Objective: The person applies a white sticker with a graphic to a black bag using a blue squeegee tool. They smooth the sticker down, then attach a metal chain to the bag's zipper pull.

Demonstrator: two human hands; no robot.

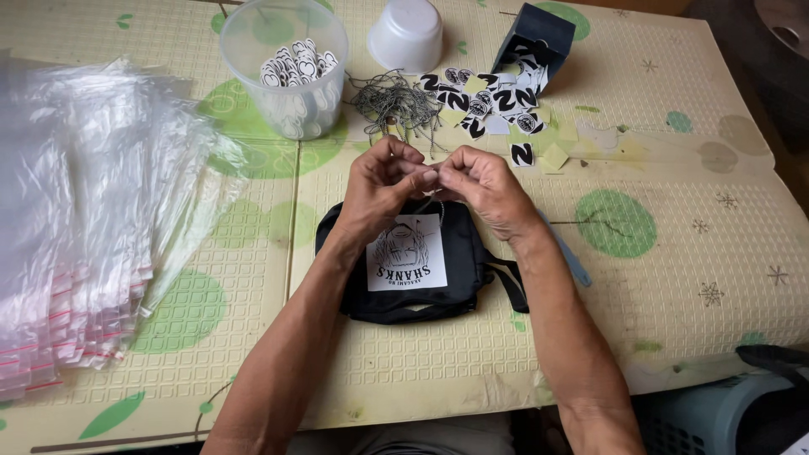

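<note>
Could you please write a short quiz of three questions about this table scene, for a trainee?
1. True or false: the black bag lies under both hands.
2. Which stands left of the upturned white cup? A) clear tub of tags B) dark box
3. What lies stacked at the table's left edge?

Key: 1 true; the left hand and right hand meet above it, pinching something thin. 2 A. 3 Clear plastic bags.
</note>
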